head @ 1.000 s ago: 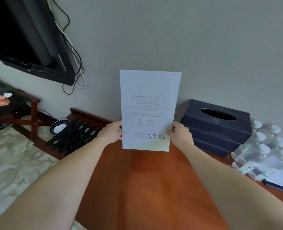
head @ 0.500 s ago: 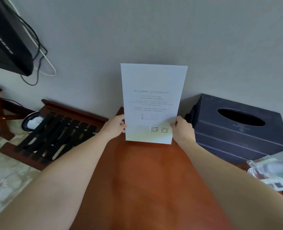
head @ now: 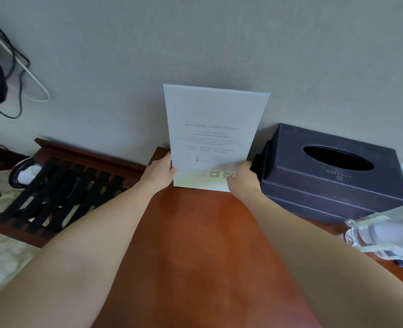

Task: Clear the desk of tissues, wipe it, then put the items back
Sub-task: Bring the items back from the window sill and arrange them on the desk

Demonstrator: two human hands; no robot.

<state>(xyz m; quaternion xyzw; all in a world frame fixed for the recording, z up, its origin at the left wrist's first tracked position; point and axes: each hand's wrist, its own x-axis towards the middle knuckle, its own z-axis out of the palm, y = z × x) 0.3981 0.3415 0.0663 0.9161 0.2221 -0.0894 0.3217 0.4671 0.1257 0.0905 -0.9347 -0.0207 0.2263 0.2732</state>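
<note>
A white printed card [head: 213, 129] with two QR codes stands upright at the back of the reddish wooden desk [head: 195, 245], leaning near the grey wall. My left hand [head: 160, 172] grips its lower left edge. My right hand [head: 241, 177] grips its lower right edge, thumb over the front. A dark tissue box [head: 326, 171] with an oval opening sits right of the card, close to my right hand. No tissue shows in the opening.
Clear plastic water bottles [head: 385, 230] lie blurred at the right edge, over a dark notebook. Left of the desk stands a slatted luggage rack [head: 60, 192] with a small bin [head: 23, 174] behind it. Cables [head: 20, 74] hang from a wall-mounted screen at upper left.
The card has moved back toward the wall and lower, its bottom edge now at the desk. Both hands keep their hold. The view has shifted right and closer.
</note>
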